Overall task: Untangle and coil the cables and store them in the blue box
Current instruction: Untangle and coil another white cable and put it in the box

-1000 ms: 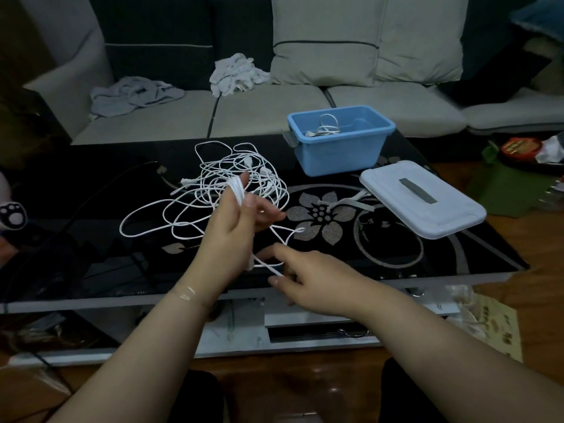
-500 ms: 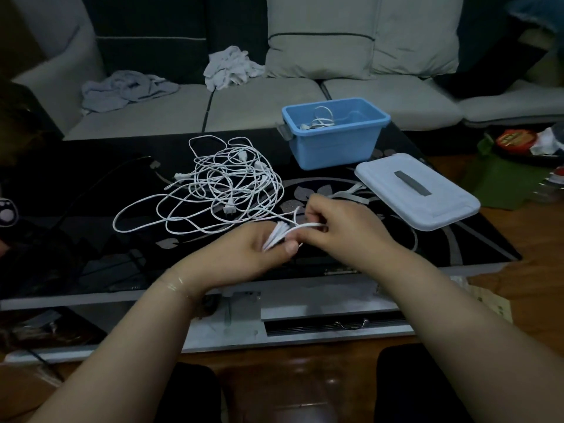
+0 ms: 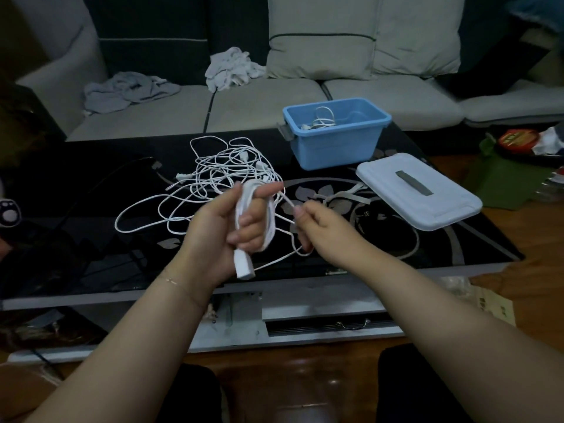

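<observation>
My left hand [image 3: 227, 228] grips a coil of white cable [image 3: 270, 222] wound around its fingers, with a white plug end [image 3: 243, 265] sticking out below the palm. My right hand [image 3: 323, 228] pinches the loose strand of that cable just right of the coil. Behind both hands a tangle of white cables [image 3: 219, 178] lies on the black glass table [image 3: 76, 209]. The blue box [image 3: 335, 132] stands at the table's far side with one coiled white cable [image 3: 320, 120] inside.
The box's white lid [image 3: 418, 190] lies flat to the right of my hands. A sofa [image 3: 259, 105] with crumpled cloths [image 3: 232, 68] runs behind the table. A thin black cable [image 3: 100, 184] crosses the table's left side. Green packaging [image 3: 503, 178] sits on the floor at right.
My left hand has turned upright with more cable wound around its fingers, the plug now hanging below. My right hand has shifted right, drawing the loose strand away from the coil.
</observation>
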Tool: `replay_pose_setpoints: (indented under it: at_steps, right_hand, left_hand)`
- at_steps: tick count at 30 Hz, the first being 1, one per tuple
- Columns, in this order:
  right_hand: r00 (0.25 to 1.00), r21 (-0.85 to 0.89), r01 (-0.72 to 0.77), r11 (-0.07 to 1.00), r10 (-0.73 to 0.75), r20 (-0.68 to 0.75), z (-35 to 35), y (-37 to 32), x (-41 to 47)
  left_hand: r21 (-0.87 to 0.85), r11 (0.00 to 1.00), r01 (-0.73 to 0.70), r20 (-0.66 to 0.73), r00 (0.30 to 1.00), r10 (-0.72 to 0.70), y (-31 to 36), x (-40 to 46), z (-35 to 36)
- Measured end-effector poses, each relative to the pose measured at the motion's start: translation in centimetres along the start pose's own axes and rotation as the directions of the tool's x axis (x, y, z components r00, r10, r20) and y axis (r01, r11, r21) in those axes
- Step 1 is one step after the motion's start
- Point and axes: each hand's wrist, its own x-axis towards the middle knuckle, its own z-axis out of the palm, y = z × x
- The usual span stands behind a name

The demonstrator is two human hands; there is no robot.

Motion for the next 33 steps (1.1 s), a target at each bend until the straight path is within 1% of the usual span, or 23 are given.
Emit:
replay_pose_setpoints:
  at_steps: [3,6,8,9,11,13,15,18,19,21,22,24,25,26,27,28,29,30,31,33]
  right_hand:
    - [0.999,-0.075,0.014,0.997,-0.011,0.048,1.6,0.4,-0.5]
    - [0.991,-0.239,0.091,0.967,-0.063,0.122,3.0,0.3,-1.5]
    - [0.981,-0.419,0.151,0.895,-0.084,0.174,3.8,-0.2,-2.3]
    - [0.975,-0.474,0.186,0.860,-0.101,0.200,4.1,-0.5,-2.7]
    - [0.960,-0.524,0.256,0.812,-0.149,0.238,4.6,-1.2,-3.4]
    - [0.949,-0.565,0.303,0.767,-0.187,0.255,4.6,-1.7,-3.7]
    - [0.941,-0.594,0.336,0.731,-0.228,0.251,4.3,-2.0,-3.7]
    - [0.935,-0.586,0.354,0.729,-0.272,0.227,3.7,-2.5,-3.6]
    - [0.935,-0.565,0.353,0.746,-0.271,0.227,3.5,-2.6,-3.6]
    - [0.931,-0.500,0.361,0.787,-0.274,0.239,3.3,-2.8,-3.6]
    - [0.935,-0.447,0.345,0.825,-0.260,0.241,3.1,-2.8,-3.6]
    - [0.946,-0.344,0.275,0.898,-0.190,0.262,2.7,-2.9,-3.6]
    - [0.946,-0.329,0.258,0.908,-0.168,0.277,2.4,-3.0,-3.6]
    - [0.944,-0.339,0.260,0.904,-0.164,0.287,2.1,-3.0,-3.6]
    - [0.944,-0.357,0.264,0.896,-0.164,0.286,1.6,-3.0,-3.6]
    - [0.947,-0.371,0.270,0.888,-0.176,0.267,1.2,-3.0,-3.5]
    - [0.952,-0.377,0.272,0.885,-0.190,0.241,0.7,-3.1,-3.5]
    - [0.957,-0.378,0.270,0.885,-0.203,0.208,0.2,-3.0,-3.4]
    - [0.964,-0.374,0.253,0.892,-0.201,0.173,-0.3,-3.0,-3.3]
    - [0.979,-0.352,0.204,0.914,-0.185,0.088,-1.3,-2.8,-3.0]
  left_hand:
    - [-0.070,0.990,-0.122,-0.118,0.987,0.113,0.7,0.1,-0.1]
    - [-0.121,0.971,-0.206,-0.234,0.957,0.174,1.4,-0.1,0.0]
    - [-0.134,0.958,-0.254,-0.295,0.933,0.207,1.7,-0.2,0.0]
    - [-0.140,0.952,-0.273,-0.313,0.924,0.220,1.8,-0.3,-0.1]
    - [-0.137,0.947,-0.289,-0.334,0.914,0.231,1.7,-0.3,-0.2]
    - [-0.106,0.952,-0.288,-0.348,0.907,0.236,1.5,-0.3,-0.2]
    - [-0.029,0.957,-0.289,-0.350,0.900,0.261,1.3,-0.2,-0.2]
    - [0.201,0.938,-0.281,-0.320,0.887,0.334,0.5,0.0,-0.2]
    - [0.311,0.911,-0.270,-0.314,0.876,0.367,0.3,0.1,-0.2]
    - [0.558,0.798,-0.226,-0.277,0.856,0.436,-0.3,0.2,-0.1]
    - [0.656,0.727,-0.200,-0.239,0.859,0.452,-0.6,0.2,0.0]
    - [0.790,0.598,-0.134,-0.180,0.882,0.436,-1.1,0.2,0.2]
    - [0.869,0.487,-0.091,-0.146,0.893,0.426,-1.2,0.2,0.0]
    - [0.943,0.331,-0.039,-0.107,0.905,0.412,-1.1,0.2,-0.3]
    - [0.982,0.189,0.006,-0.078,0.923,0.376,-1.1,0.2,-0.6]
    - [0.994,0.107,0.037,-0.071,0.941,0.332,-0.9,0.0,-0.5]
    - [0.996,0.073,0.048,-0.067,0.957,0.284,-0.9,-0.2,-0.6]
    - [0.997,0.073,0.040,-0.056,0.972,0.230,-1.0,-0.4,-0.5]
    - [0.995,0.093,0.030,-0.046,0.983,0.180,-1.2,-0.5,-0.2]
    - [0.981,0.192,0.019,-0.035,0.996,0.080,-1.3,-0.7,0.7]
